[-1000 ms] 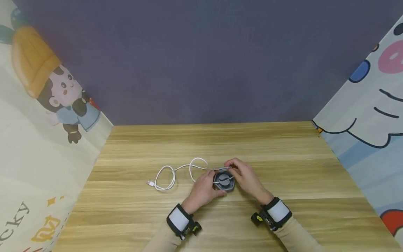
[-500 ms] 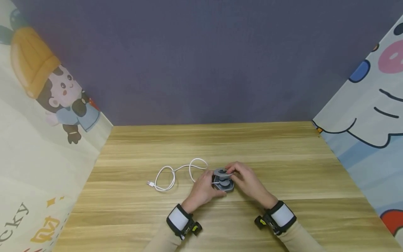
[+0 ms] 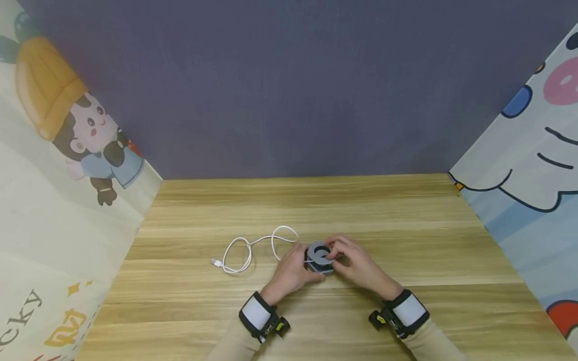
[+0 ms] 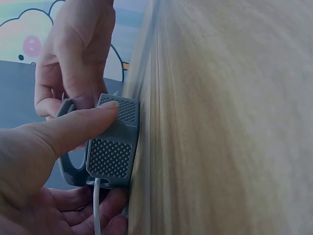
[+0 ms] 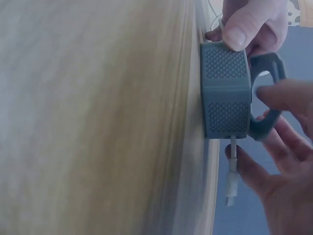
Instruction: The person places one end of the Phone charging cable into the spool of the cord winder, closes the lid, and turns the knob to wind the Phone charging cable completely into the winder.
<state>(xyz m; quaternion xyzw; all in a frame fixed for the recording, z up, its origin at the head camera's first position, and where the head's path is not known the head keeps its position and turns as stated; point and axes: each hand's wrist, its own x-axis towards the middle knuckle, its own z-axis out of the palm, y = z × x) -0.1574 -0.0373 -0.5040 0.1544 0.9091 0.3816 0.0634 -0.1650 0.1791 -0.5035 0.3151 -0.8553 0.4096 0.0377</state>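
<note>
A grey hexagonal case [image 3: 321,271] with dimpled side panels [image 5: 226,117] stands on the table, low in the middle of the head view. My left hand [image 3: 291,271] grips it from the left, thumb on a near panel [image 4: 110,156] and fingers behind. Over the case's top, a grey ring-shaped lid [image 3: 312,254] tilts, partly lifted off. My right hand [image 3: 358,263] holds the lid's right side, one fingertip at its central hole. A white cable [image 4: 97,210] leaves the case on the left; its other end, a small white connector [image 5: 232,183], sticks out on the right beneath my right hand.
The rest of the cable lies in loose loops [image 3: 250,250] left of my hands, ending in a USB plug [image 3: 216,262]. A dark partition [image 3: 298,90] rises behind the wooden table [image 3: 384,205], with cartoon-printed panels [image 3: 67,210] at both sides.
The lid, first nearly edge-on behind the case, has swung forward and down over its top. My right hand has shifted slightly towards me and right; the left has stayed put.
</note>
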